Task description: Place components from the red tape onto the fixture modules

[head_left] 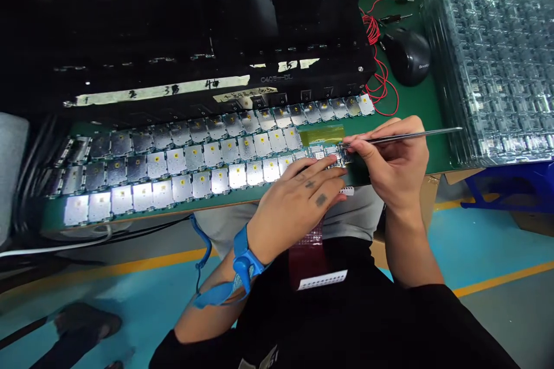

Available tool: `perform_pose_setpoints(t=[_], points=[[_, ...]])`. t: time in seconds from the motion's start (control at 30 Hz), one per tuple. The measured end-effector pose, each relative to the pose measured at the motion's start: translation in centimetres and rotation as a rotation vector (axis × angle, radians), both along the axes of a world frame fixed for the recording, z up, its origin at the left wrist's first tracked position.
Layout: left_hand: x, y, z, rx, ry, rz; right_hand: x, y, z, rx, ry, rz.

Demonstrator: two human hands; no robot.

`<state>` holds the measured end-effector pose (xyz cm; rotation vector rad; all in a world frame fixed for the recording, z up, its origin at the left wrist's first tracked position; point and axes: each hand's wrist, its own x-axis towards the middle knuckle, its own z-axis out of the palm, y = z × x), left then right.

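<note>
My left hand (303, 196), with a blue strap at the wrist, lies with its fingers over small circuit boards (331, 153) at the front edge of the bench. Between the thumb and fingers of my right hand (398, 155) is a pair of metal tweezers (415, 135), its tip at those boards and its rear end pointing right. Just beyond the fingers lies a strip of yellow film (322, 135). A dark red flexible strip (308, 253) with a white edge hangs below my left hand. What lies under the left fingers is partly hidden.
Rows of silver boards (194, 155) cover the bench on the left. Behind them stands a black machine (173, 23) with numbered tape. A red cable (381, 78), a black mouse (407, 56) and stacked clear trays (502, 69) are at the right. A blue stool (497, 193) stands below.
</note>
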<state>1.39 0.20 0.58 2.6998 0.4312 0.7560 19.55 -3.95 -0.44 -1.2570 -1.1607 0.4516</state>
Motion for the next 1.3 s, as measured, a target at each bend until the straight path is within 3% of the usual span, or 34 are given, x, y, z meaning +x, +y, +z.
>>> perform_pose_setpoints(t=[0.23, 0.33, 0.47, 0.6, 1.3], points=[[0.0, 0.0, 0.0, -0.025, 0.002, -0.002, -0.1, 0.5, 0.1, 0.033, 0.021, -0.016], [-0.2, 0.0, 0.2, -0.081, -0.031, -0.016, -0.6, 0.1, 0.9, 0.103, 0.115, -0.048], [-0.8, 0.0, 0.3, -0.259, -0.205, 0.014, -2.1, -1.7, 2.8, 0.202, 0.310, -0.014], [-1.2, -0.2, 0.1, -0.390, -0.385, 0.017, -3.6, -3.4, 3.8, 0.277, 0.352, 0.050], [-1.6, -0.6, 0.7, -0.427, -0.444, -0.001, -4.4, -3.6, 3.2, 0.287, 0.215, 0.058]])
